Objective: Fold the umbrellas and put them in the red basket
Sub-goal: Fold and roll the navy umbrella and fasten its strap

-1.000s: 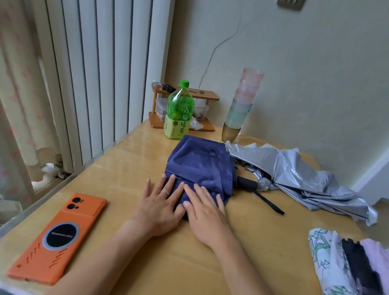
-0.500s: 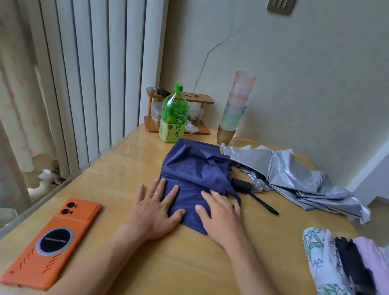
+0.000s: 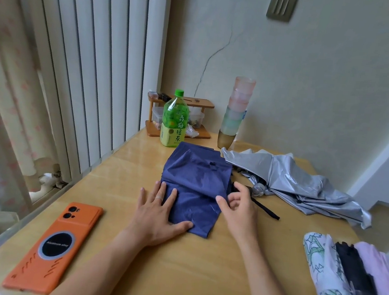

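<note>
Head view showed the flattened navy-blue fabric umbrella (image 3: 197,176) lying on the yellow wooden surface (image 3: 175,270), just beside a crumpled silver umbrella (image 3: 305,183). The left grip (image 3: 160,215) lay wide, fingers straight, pressing the cloth's near-left part. The right grip (image 3: 237,207) curled loosely at the cloth's right edge; whether it pinched the fabric could not be told

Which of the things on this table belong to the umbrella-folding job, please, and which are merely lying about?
Job: navy umbrella, pressed by the left hand, right hand at its edge; silver umbrella; patterned umbrella; black umbrella; pink umbrella. The red basket is not in view.
Lying about: orange phone; green tea bottle; stacked cups; wooden rack.
</note>
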